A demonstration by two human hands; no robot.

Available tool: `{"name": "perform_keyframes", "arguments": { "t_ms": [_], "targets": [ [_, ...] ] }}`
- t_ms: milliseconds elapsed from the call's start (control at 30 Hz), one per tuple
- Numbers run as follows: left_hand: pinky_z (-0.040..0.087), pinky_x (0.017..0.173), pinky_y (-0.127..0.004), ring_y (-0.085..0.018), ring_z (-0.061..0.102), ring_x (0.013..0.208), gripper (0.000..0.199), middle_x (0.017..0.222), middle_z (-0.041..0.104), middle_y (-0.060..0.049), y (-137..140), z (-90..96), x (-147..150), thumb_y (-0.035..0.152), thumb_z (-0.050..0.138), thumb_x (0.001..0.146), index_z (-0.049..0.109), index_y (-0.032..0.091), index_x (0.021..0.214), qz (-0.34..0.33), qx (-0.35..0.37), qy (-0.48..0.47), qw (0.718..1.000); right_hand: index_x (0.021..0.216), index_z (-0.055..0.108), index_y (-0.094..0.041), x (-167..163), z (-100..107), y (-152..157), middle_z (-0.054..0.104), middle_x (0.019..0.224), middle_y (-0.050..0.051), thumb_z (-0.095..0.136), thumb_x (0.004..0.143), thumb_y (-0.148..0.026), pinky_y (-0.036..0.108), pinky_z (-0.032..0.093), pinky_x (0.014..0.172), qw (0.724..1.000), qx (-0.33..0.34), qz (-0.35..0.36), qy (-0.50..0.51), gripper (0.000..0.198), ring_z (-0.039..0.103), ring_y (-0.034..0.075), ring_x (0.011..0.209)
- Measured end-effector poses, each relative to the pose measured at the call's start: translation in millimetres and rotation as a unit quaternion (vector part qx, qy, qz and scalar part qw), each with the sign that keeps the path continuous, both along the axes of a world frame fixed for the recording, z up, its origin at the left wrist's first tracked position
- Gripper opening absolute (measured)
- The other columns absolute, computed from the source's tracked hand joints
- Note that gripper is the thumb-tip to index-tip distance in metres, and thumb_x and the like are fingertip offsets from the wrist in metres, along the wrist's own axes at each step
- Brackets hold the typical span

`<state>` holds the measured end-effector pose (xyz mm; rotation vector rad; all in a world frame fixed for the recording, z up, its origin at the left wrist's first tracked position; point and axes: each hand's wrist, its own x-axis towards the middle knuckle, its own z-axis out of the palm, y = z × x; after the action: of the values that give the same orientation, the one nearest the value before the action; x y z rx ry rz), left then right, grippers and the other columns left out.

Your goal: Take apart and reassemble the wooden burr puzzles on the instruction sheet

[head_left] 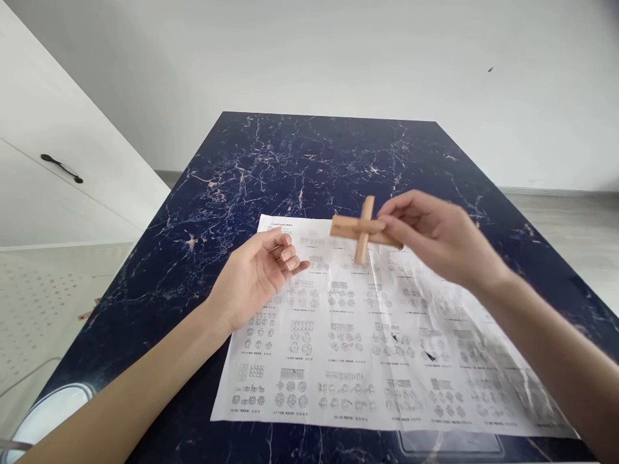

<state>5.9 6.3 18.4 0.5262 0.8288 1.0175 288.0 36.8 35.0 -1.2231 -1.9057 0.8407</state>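
Observation:
Between the thumb and fingers of my right hand [430,238] is a wooden puzzle piece assembly [349,226], with light wooden bars crossing each other. It is held up over the far part of a large printed instruction sheet [322,338]. My left hand [258,274] hovers above the sheet's left side, palm turned up and fingers loosely curled but apart, with nothing in it. A gap separates it from the crossed bars. The sheet is creased, bears rows of small line drawings, and has a few small dark tears.
The sheet lies on a dark blue marbled table [300,161]. A white round object [58,412] is at the lower left, and a clear-edged flat tray-like thing [449,443] shows under the sheet's near edge. To the left stands a white cabinet with a black handle [62,169].

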Motion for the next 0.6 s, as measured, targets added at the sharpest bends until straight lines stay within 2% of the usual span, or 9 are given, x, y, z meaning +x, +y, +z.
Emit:
{"name": "perform_keyframes", "arguments": {
  "t_ms": [67,167,233,333,433,500,600],
  "targets": [
    [0.058,0.087,-0.033,-0.013,0.049,0.064,0.023,0.067,0.049,0.002,-0.3,1.2,0.2,0.030,0.069,0.095,0.064,0.017,0.076,0.003,0.006,0.001,1.000,0.100,0.072,-0.024,-13.3,-10.1,-10.5,0.071,0.082,0.004,0.068,0.101,-0.046,0.029,0.048,0.051,0.998,-0.028,0.037,0.031,0.022,0.060,0.015,0.062],
    [0.054,0.073,-0.026,-0.013,0.049,0.065,0.022,0.069,0.048,0.001,-0.7,1.9,0.6,0.027,0.070,0.093,0.065,0.016,0.075,0.005,0.023,0.007,1.000,0.101,0.071,-0.024,-25.0,-26.4,-23.3,0.069,0.086,0.002,0.066,0.104,-0.046,0.027,0.045,0.050,0.992,-0.081,0.061,0.077,0.023,0.054,0.012,0.059],
    [0.052,0.070,-0.025,-0.013,0.049,0.067,0.023,0.071,0.047,0.001,-1.5,0.8,1.0,0.028,0.071,0.093,0.066,0.016,0.075,0.003,0.040,0.022,0.999,0.101,0.070,-0.024,-28.3,-34.8,-29.5,0.067,0.082,0.001,0.066,0.104,-0.048,0.026,0.044,0.048,0.985,-0.120,0.071,0.103,0.025,0.053,0.011,0.057],
    [0.055,0.084,-0.029,-0.018,0.058,0.082,0.026,0.082,0.057,-0.003,-5.3,-2.8,1.8,0.037,0.069,0.098,0.069,0.018,0.080,-0.004,0.107,0.096,0.990,0.101,0.069,-0.024,-31.0,-41.8,-35.9,0.061,0.071,-0.002,0.066,0.104,-0.048,0.026,0.042,0.047,0.977,-0.154,0.072,0.127,0.024,0.052,0.012,0.054],
    [0.052,0.106,-0.035,-0.026,0.063,0.118,0.027,0.115,0.069,-0.008,-12.5,-5.9,3.6,0.046,0.066,0.103,0.075,0.021,0.106,-0.036,0.178,0.205,0.962,0.100,0.068,-0.024,-34.5,-43.7,-40.8,0.060,0.069,-0.003,0.066,0.105,-0.045,0.026,0.042,0.046,0.977,-0.149,0.064,0.141,0.022,0.052,0.011,0.053],
    [0.048,0.114,-0.038,-0.029,0.058,0.137,0.033,0.138,0.067,-0.009,-17.8,-6.2,5.6,0.049,0.063,0.105,0.072,0.025,0.126,-0.075,0.193,0.243,0.948,0.100,0.068,-0.024,-37.3,-43.9,-44.0,0.062,0.070,-0.003,0.066,0.105,-0.042,0.027,0.043,0.046,0.978,-0.132,0.066,0.147,0.019,0.054,0.012,0.053],
    [0.048,0.117,-0.042,-0.031,0.053,0.147,0.042,0.153,0.060,-0.008,-23.5,-5.3,9.0,0.050,0.066,0.104,0.064,0.030,0.141,-0.133,0.208,0.251,0.936,0.101,0.068,-0.025,-41.2,-44.4,-48.9,0.066,0.077,-0.001,0.065,0.105,-0.034,0.028,0.047,0.050,0.983,-0.082,0.068,0.148,0.011,0.059,0.012,0.058]
  ]
}}
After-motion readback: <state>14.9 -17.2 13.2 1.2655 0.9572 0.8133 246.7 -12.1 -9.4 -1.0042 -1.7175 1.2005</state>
